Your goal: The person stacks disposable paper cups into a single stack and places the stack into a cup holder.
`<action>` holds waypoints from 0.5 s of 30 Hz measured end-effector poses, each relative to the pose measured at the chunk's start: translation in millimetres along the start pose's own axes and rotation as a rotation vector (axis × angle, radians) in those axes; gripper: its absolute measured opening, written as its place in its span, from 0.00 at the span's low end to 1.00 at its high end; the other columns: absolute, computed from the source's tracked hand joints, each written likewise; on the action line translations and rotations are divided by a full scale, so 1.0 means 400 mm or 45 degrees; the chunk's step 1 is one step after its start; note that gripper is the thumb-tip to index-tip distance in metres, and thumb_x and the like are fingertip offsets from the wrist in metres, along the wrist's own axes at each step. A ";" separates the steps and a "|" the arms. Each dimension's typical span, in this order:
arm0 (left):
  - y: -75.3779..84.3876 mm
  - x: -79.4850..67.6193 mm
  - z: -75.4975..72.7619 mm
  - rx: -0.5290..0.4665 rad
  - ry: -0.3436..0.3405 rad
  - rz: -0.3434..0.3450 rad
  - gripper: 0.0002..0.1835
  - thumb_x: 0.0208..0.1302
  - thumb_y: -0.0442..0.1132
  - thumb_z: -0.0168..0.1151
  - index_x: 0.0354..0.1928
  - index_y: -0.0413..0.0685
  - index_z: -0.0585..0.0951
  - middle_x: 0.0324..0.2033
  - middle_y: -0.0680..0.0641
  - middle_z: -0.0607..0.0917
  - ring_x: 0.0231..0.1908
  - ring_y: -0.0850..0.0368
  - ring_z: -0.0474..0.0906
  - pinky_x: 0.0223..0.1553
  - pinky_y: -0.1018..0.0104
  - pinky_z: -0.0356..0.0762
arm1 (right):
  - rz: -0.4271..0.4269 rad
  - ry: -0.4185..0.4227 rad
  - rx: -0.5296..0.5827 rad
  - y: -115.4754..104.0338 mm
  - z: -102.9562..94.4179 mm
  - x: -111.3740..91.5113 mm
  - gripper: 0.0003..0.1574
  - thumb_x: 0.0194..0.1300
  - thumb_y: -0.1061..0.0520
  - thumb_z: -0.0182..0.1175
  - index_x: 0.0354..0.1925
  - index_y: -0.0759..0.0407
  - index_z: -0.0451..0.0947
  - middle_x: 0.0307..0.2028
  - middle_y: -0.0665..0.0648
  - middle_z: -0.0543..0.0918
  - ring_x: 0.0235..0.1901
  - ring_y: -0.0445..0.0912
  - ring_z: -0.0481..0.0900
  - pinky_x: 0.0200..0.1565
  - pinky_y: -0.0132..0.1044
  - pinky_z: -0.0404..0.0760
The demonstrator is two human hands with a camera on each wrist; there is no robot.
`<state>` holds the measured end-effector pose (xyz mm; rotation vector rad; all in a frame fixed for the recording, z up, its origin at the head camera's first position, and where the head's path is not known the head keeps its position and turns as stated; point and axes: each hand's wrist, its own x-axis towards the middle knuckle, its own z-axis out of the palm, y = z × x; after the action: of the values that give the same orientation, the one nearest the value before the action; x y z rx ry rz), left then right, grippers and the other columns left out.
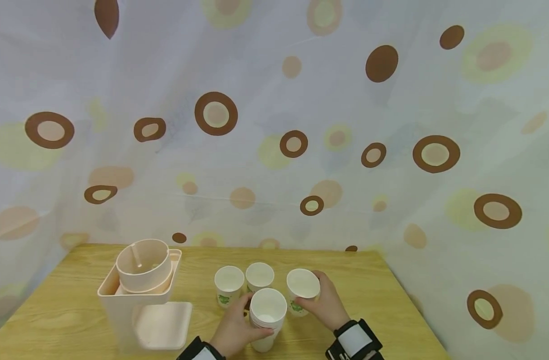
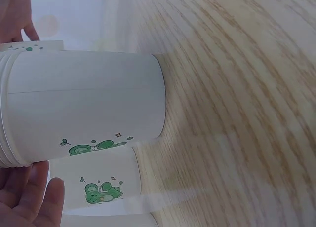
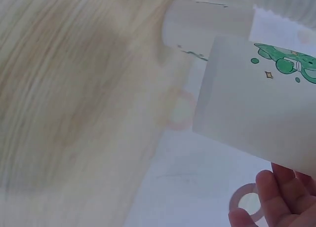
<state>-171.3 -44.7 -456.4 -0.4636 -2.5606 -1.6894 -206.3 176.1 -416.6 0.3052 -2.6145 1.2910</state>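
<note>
My left hand [image 1: 236,325] grips a stack of white paper cups [image 1: 266,320] near the front middle of the wooden table. Several rims show at the top of this stack in the left wrist view, and a green cartoon print [image 2: 96,147] marks its side. To the right, my right hand [image 1: 327,304] holds a single white paper cup [image 1: 303,287] by its side, thumb in front. That cup leans slightly in the right wrist view. Behind the stack stand two more paper cups, a left one [image 1: 228,282] and a middle one [image 1: 259,276], both upright with mouths up.
At the left of the table [image 1: 355,270] stands a cream plastic container [image 1: 121,310] with round cream pieces [image 1: 144,275] in its top. A flat cream tray [image 1: 164,325] adjoins it. A patterned curtain [image 1: 256,165] hangs behind the table.
</note>
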 end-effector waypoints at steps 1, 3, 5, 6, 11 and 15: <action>-0.001 0.000 0.000 -0.001 -0.003 -0.002 0.44 0.36 0.52 0.76 0.56 0.37 0.72 0.45 0.43 0.81 0.44 0.51 0.73 0.45 0.52 0.71 | -0.005 0.004 0.002 -0.007 -0.003 -0.001 0.44 0.40 0.56 0.74 0.52 0.76 0.68 0.45 0.69 0.79 0.44 0.56 0.77 0.47 0.55 0.78; -0.004 0.001 0.000 -0.004 -0.007 -0.009 0.44 0.37 0.52 0.76 0.56 0.37 0.72 0.45 0.43 0.81 0.44 0.52 0.73 0.44 0.53 0.71 | -0.009 0.007 0.005 -0.020 -0.008 -0.003 0.43 0.41 0.56 0.73 0.53 0.76 0.68 0.45 0.69 0.79 0.44 0.55 0.77 0.47 0.54 0.77; -0.006 0.002 0.000 -0.008 -0.011 -0.016 0.44 0.37 0.52 0.76 0.56 0.36 0.72 0.44 0.43 0.81 0.44 0.52 0.72 0.44 0.53 0.70 | -0.002 0.005 0.016 -0.030 -0.011 -0.004 0.43 0.42 0.56 0.73 0.53 0.75 0.68 0.45 0.68 0.79 0.44 0.55 0.77 0.47 0.54 0.77; -0.006 0.002 0.000 -0.009 -0.013 -0.018 0.44 0.37 0.52 0.76 0.57 0.36 0.71 0.44 0.43 0.81 0.44 0.52 0.72 0.44 0.53 0.70 | -0.003 0.002 0.018 -0.035 -0.013 -0.004 0.43 0.43 0.56 0.73 0.53 0.75 0.68 0.45 0.68 0.79 0.44 0.55 0.77 0.47 0.55 0.77; -0.001 0.000 -0.003 -0.012 -0.024 -0.019 0.44 0.37 0.52 0.75 0.57 0.36 0.71 0.44 0.43 0.81 0.44 0.52 0.72 0.44 0.53 0.70 | -0.025 -0.003 0.005 -0.053 -0.014 -0.006 0.43 0.42 0.55 0.73 0.53 0.75 0.68 0.45 0.68 0.79 0.44 0.55 0.76 0.47 0.55 0.76; 0.003 0.000 -0.005 -0.016 -0.023 -0.011 0.44 0.38 0.51 0.75 0.57 0.35 0.71 0.45 0.42 0.81 0.44 0.52 0.72 0.44 0.53 0.70 | -0.058 0.007 -0.002 -0.073 -0.016 -0.009 0.43 0.42 0.56 0.73 0.53 0.75 0.68 0.46 0.69 0.79 0.45 0.56 0.76 0.48 0.56 0.76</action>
<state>-171.1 -46.0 -454.5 -0.4720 -2.5696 -1.7127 -194.4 164.2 -391.7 0.3583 -2.5880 1.2735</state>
